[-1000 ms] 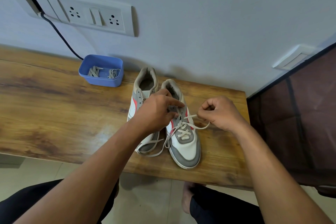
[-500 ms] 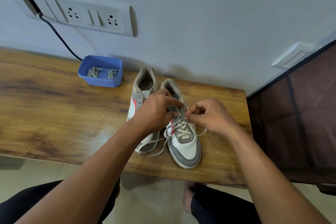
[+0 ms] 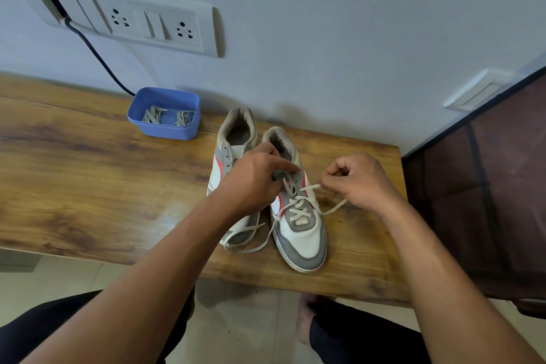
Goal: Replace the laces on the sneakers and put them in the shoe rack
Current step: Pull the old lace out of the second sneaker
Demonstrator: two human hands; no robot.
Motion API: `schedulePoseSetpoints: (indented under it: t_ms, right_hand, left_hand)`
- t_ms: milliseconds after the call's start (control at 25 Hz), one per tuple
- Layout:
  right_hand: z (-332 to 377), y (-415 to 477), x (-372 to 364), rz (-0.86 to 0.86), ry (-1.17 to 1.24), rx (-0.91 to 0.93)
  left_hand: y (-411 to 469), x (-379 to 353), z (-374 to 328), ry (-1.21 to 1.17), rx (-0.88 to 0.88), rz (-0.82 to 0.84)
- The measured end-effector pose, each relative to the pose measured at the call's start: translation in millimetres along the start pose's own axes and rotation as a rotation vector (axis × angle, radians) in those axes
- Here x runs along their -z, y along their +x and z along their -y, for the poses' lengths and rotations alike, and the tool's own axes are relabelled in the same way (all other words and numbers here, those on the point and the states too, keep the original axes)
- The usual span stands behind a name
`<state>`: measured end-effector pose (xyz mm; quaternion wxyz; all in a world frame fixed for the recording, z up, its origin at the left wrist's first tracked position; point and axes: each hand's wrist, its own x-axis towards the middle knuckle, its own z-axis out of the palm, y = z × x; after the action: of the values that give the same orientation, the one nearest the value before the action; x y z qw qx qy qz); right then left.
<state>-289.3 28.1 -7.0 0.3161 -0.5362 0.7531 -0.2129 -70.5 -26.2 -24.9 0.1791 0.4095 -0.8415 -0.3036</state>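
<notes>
Two white and grey sneakers with red stripes stand side by side on the wooden table (image 3: pixel 88 186), toes toward me. The right sneaker (image 3: pixel 301 233) has a white lace (image 3: pixel 298 210) threaded through its lower eyelets. My left hand (image 3: pixel 251 183) rests over the right sneaker's tongue, index finger stretched across its upper eyelets, and partly covers the left sneaker (image 3: pixel 233 142). My right hand (image 3: pixel 357 180) pinches a lace end just right of the shoe. The other lace end trails in front of the left sneaker.
A blue tub (image 3: pixel 164 115) holding grey laces sits at the back by the wall. A black cable runs down from the wall socket plate (image 3: pixel 133 21). A dark fabric-covered rack (image 3: pixel 484 192) stands at the table's right end. My feet are on the tiled floor below.
My right hand went in to the sneaker's eyelets, then drew back out to the right with the lace end. My left hand stayed on the shoe.
</notes>
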Motion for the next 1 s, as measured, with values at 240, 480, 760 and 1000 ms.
schedulePoseSetpoints:
  t_ms: [240,480,760,1000]
  right_hand:
    - [6.9,-8.3,-13.3,0.146,0.068,0.026]
    - [-5.2,-3.4,1.0,0.046,0.011,0.006]
    - [-4.7,-3.4,5.3,0.044,-0.06,0.029]
    - [-11.8,-2.7,11.7,0.028,-0.082,-0.037]
  left_hand:
    - [0.9,-0.7,0.8,-0.009,0.005,0.003]
    - [1.4,-0.4,1.6,-0.014,0.021,0.015]
    - [0.9,-1.4,1.8,-0.022,0.023,0.01]
    - [0.4,-1.8,1.5,-0.01,0.001,0.009]
